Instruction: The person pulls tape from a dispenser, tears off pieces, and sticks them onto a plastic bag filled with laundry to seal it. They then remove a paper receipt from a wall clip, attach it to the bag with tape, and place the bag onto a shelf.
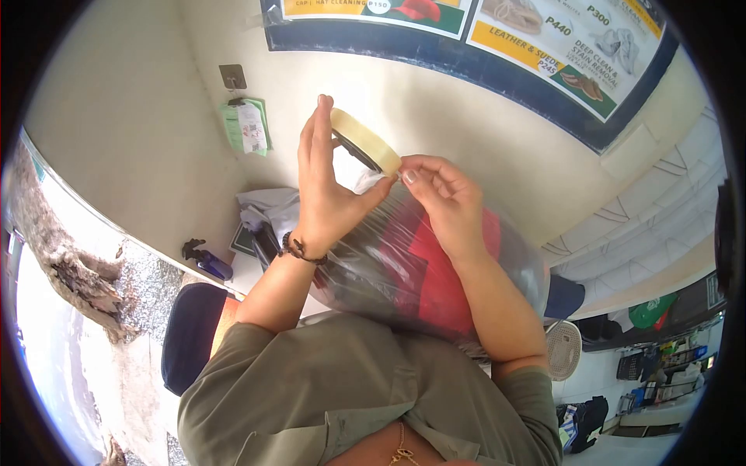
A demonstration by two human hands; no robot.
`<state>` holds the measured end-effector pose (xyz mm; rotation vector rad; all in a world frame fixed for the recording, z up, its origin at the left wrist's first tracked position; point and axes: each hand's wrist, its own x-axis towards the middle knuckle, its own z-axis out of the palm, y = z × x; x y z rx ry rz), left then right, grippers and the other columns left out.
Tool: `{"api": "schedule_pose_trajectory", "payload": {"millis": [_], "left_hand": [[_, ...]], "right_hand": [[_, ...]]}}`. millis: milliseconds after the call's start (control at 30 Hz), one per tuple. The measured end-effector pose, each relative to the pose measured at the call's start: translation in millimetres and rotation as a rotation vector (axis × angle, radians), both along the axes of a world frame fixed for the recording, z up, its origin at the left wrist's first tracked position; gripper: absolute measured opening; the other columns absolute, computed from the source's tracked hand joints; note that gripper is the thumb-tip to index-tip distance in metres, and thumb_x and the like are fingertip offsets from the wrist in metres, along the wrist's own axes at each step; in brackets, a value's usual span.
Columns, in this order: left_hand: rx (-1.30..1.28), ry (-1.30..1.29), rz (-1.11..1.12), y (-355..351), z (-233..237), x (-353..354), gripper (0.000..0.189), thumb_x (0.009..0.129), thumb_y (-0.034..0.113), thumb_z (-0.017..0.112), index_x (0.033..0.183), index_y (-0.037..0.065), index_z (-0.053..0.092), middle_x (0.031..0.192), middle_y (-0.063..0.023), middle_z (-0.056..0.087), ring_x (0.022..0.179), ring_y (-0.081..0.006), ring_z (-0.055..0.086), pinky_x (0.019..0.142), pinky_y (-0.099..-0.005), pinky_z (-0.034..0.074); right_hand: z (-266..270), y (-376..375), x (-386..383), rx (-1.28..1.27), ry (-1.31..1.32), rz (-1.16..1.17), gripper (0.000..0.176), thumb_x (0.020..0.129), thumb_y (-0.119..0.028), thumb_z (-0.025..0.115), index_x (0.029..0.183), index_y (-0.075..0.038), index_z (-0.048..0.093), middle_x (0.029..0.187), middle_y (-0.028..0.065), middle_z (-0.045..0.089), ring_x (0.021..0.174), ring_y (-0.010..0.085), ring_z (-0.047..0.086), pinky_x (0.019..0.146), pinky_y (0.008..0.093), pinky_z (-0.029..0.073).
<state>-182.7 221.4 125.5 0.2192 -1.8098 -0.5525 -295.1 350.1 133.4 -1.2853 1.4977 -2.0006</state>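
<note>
A roll of pale yellow tape (pixel 365 140) is held up in front of the wall by my left hand (pixel 328 186), with the thumb at its lower end and the fingers raised at its left side. My right hand (pixel 453 203) pinches at the lower right edge of the roll, close to my left thumb; what lies between its fingertips is too small to tell. Below both hands sits a large clear plastic bag (pixel 388 264) with red and dark cloth inside. White plastic at the bag's top shows just under the roll.
Posters (pixel 536 46) in a blue frame hang on the wall. Green and white papers (pixel 247 126) hang from a hook at the left. A dark blue bottle (pixel 214 265) stands at the lower left. Shelves with mixed items (pixel 668 373) are at the far right.
</note>
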Motion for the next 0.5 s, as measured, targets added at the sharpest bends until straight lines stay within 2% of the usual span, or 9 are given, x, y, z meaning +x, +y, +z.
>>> {"api": "schedule_pose_trajectory", "payload": {"millis": [67,167,267,367,467,500], "left_hand": [[-0.002,-0.017,-0.013,0.4,0.7,0.1,0.120,0.057,0.006,0.086,0.153,0.006,0.013,0.147,-0.0183,0.034,0.128,-0.0283,0.044,0.094,-0.0398,0.051],[0.028,-0.005,-0.047,3.2,2.0,-1.1,0.115,0.056,0.008,0.087,0.150,0.001,0.022,0.138,-0.0225,0.040,0.124,-0.0348,0.044,0.097,-0.0416,0.046],[0.006,-0.020,-0.042,3.3,2.2,-1.9,0.115,0.056,0.008,0.087,0.150,0.001,0.022,0.138,-0.0229,0.040,0.125,-0.0356,0.043,0.099,-0.0429,0.043],[-0.064,-0.065,0.017,0.8,1.7,-1.5,0.119,0.057,0.007,0.087,0.152,0.004,0.016,0.147,-0.0196,0.035,0.127,-0.0301,0.044,0.092,-0.0392,0.052],[-0.075,-0.033,-0.002,0.6,0.6,-2.7,0.113,0.057,0.007,0.087,0.150,0.001,0.022,0.139,-0.0238,0.039,0.125,-0.0382,0.043,0.100,-0.0434,0.042],[-0.095,-0.029,0.012,0.4,0.7,-2.7,0.112,0.057,0.007,0.086,0.149,0.001,0.023,0.139,-0.0240,0.039,0.125,-0.0386,0.043,0.100,-0.0436,0.042]], "right_hand": [[1.6,0.9,0.0,-0.010,0.000,0.002,0.013,0.089,-0.005,0.066,0.101,0.000,0.067,0.089,0.0027,0.069,0.081,0.0068,0.062,0.071,0.0224,0.047],[1.4,1.1,-1.9,-0.014,0.006,0.001,0.010,0.090,-0.005,0.065,0.098,0.001,0.067,0.087,0.0024,0.069,0.080,0.0064,0.061,0.071,0.0221,0.047],[0.8,1.6,-2.7,-0.001,-0.013,-0.011,0.008,0.089,-0.004,0.065,0.095,0.001,0.067,0.085,0.0021,0.068,0.078,0.0064,0.061,0.071,0.0219,0.047],[2.4,2.1,-2.2,0.012,0.012,-0.044,0.005,0.088,-0.004,0.065,0.091,0.000,0.066,0.083,0.0013,0.067,0.076,0.0061,0.060,0.070,0.0216,0.047],[0.5,0.4,-2.1,0.035,0.085,-0.108,0.004,0.087,-0.003,0.065,0.088,0.000,0.064,0.081,0.0005,0.066,0.075,0.0061,0.059,0.069,0.0217,0.046],[1.6,1.4,-1.1,0.058,0.106,-0.126,0.004,0.087,-0.004,0.065,0.087,0.000,0.064,0.080,0.0003,0.066,0.075,0.0063,0.059,0.069,0.0218,0.046]]}}
